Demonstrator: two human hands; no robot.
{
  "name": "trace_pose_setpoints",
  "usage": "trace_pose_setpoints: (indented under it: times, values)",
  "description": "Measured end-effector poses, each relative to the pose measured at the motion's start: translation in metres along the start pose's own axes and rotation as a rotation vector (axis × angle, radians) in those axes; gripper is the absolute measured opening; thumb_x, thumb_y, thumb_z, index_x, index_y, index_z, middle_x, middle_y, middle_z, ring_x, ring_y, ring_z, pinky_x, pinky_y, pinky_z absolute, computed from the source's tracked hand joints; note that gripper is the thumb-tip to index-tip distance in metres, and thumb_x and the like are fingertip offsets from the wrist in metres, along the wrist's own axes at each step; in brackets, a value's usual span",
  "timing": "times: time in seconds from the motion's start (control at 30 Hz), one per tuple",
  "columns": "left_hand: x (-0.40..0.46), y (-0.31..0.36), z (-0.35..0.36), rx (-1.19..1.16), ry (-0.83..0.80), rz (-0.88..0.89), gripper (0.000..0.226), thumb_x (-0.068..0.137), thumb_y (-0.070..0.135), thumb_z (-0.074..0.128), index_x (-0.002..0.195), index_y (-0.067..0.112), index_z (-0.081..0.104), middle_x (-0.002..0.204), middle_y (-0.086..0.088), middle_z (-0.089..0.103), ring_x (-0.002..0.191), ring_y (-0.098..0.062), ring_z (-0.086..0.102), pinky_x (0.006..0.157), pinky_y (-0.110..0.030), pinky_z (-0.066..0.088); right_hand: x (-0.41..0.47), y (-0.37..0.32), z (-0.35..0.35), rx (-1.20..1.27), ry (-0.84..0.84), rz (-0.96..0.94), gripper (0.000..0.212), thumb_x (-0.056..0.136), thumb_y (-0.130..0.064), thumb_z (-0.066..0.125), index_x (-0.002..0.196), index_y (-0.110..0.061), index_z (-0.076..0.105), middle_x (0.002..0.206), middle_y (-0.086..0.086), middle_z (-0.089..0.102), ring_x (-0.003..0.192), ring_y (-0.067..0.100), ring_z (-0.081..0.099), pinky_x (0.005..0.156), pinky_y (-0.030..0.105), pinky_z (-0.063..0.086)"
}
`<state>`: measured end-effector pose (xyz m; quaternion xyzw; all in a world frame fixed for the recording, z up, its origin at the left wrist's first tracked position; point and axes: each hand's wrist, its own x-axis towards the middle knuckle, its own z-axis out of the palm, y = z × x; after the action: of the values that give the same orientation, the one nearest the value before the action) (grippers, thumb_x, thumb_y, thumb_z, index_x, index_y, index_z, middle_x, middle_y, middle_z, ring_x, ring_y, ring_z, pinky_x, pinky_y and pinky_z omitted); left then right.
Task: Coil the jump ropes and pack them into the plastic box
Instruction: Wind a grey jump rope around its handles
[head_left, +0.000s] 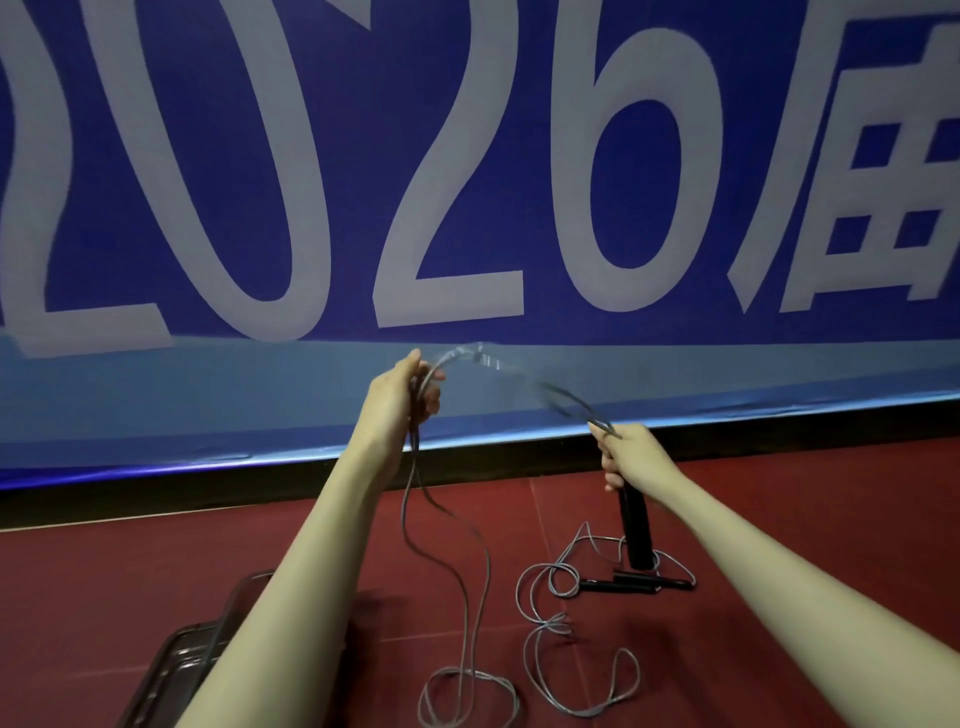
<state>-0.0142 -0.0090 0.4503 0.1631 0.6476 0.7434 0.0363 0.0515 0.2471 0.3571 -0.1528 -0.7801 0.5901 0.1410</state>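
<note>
My right hand (636, 457) grips the black handles (636, 525) of a grey jump rope, which point down toward the floor. Its cord (524, 379) runs up and left, blurred, to my left hand (402, 395), which holds a bend of it at chest height. From my left hand the cord (467, 582) hangs down and piles in loose loops on the floor. A second jump rope (566, 618) with black handles (639, 584) lies loose on the red floor below my right hand. The clear plastic box (176, 670) sits at the lower left, partly hidden by my left forearm.
A big blue banner (467, 182) with white characters covers the wall straight ahead. A black skirting strip (208, 488) runs along its foot. The floor (779, 499) is dark red matting with seams.
</note>
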Motion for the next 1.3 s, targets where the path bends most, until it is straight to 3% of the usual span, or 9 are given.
trace_pose_setpoints:
  times: [0.17, 0.23, 0.37, 0.47, 0.57, 0.73, 0.83, 1.03, 1.3]
  values:
    - [-0.006, -0.025, -0.004, 0.339, -0.108, -0.204, 0.040, 0.102, 0.031, 0.040, 0.078, 0.010, 0.064, 0.051, 0.000, 0.055, 0.046, -0.012, 0.053, 0.046, -0.019, 0.035, -0.006, -0.035, -0.002, -0.354, 0.011, -0.186, 0.041, 0.097, -0.009, 0.046, 0.057, -0.017, 0.043, 0.051, 0.003, 0.045, 0.041, 0.015, 0.040, 0.045, 0.026, 0.041]
    - [-0.012, -0.031, 0.002, 0.427, -0.260, -0.272, 0.041, 0.103, 0.034, 0.039, 0.085, 0.009, 0.067, 0.066, -0.004, 0.064, 0.054, -0.012, 0.060, 0.049, -0.016, 0.042, -0.007, -0.044, -0.001, -0.542, -0.005, -0.275, 0.040, 0.095, -0.011, 0.048, 0.055, -0.015, 0.043, 0.081, 0.006, 0.069, 0.067, 0.023, 0.061, 0.057, 0.028, 0.044]
    - [-0.020, -0.043, 0.028, 0.504, -0.467, -0.204, 0.039, 0.103, 0.031, 0.040, 0.113, 0.003, 0.064, 0.109, -0.008, 0.069, 0.094, -0.014, 0.066, 0.081, -0.013, 0.050, -0.011, -0.057, 0.008, -0.736, 0.014, -0.338, 0.034, 0.089, -0.013, 0.045, 0.055, -0.018, 0.041, 0.115, 0.006, 0.070, 0.110, 0.033, 0.060, 0.081, 0.041, 0.051]
    - [-0.027, -0.046, 0.050, 0.516, -0.540, -0.124, 0.033, 0.103, 0.029, 0.041, 0.117, 0.008, 0.062, 0.115, 0.000, 0.066, 0.108, -0.009, 0.061, 0.096, -0.018, 0.044, -0.013, -0.062, 0.013, -0.764, 0.037, -0.326, 0.031, 0.088, -0.013, 0.044, 0.058, -0.020, 0.043, 0.122, 0.004, 0.067, 0.112, 0.035, 0.058, 0.085, 0.041, 0.050]
    - [-0.030, -0.048, 0.060, 0.328, -0.542, -0.130, 0.027, 0.103, 0.024, 0.041, 0.094, 0.008, 0.061, 0.080, -0.002, 0.063, 0.074, -0.011, 0.063, 0.075, -0.019, 0.048, -0.011, -0.061, 0.013, -0.749, 0.065, -0.316, 0.027, 0.088, -0.015, 0.044, 0.062, -0.020, 0.047, 0.111, 0.010, 0.068, 0.107, 0.036, 0.059, 0.084, 0.042, 0.051]
    - [-0.024, -0.033, 0.058, 0.260, -0.357, -0.023, 0.033, 0.101, 0.023, 0.045, 0.070, 0.014, 0.052, 0.051, 0.009, 0.028, 0.044, -0.006, 0.024, 0.046, -0.021, 0.021, -0.018, -0.058, 0.007, -0.595, -0.081, -0.345, 0.028, 0.094, -0.022, 0.056, 0.069, -0.010, 0.051, 0.059, 0.004, 0.055, 0.058, 0.021, 0.056, 0.056, 0.031, 0.043]
    - [-0.020, -0.024, 0.053, 0.318, -0.238, 0.050, 0.035, 0.099, 0.024, 0.048, 0.066, 0.016, 0.054, 0.050, 0.008, 0.029, 0.044, -0.006, 0.025, 0.047, -0.023, 0.021, -0.023, -0.054, 0.008, -0.444, -0.297, -0.350, 0.025, 0.091, -0.027, 0.065, 0.081, -0.006, 0.056, 0.061, -0.001, 0.058, 0.056, 0.009, 0.055, 0.059, 0.023, 0.042]
    - [-0.017, -0.022, 0.038, 0.252, -0.160, 0.053, 0.034, 0.099, 0.024, 0.049, 0.066, 0.015, 0.056, 0.054, 0.006, 0.028, 0.046, -0.008, 0.023, 0.050, -0.025, 0.020, -0.018, -0.050, 0.001, -0.352, -0.514, -0.231, 0.018, 0.090, -0.022, 0.065, 0.080, -0.010, 0.057, 0.072, 0.006, 0.067, 0.071, 0.017, 0.066, 0.078, 0.031, 0.051]
    - [-0.016, -0.024, 0.039, 0.141, -0.087, 0.032, 0.032, 0.100, 0.022, 0.048, 0.070, 0.013, 0.057, 0.051, 0.008, 0.028, 0.045, -0.007, 0.022, 0.044, -0.020, 0.021, -0.020, -0.048, -0.008, -0.432, -0.518, -0.120, 0.010, 0.083, -0.007, 0.060, 0.084, -0.015, 0.054, 0.072, 0.001, 0.060, 0.066, 0.013, 0.061, 0.070, 0.031, 0.047]
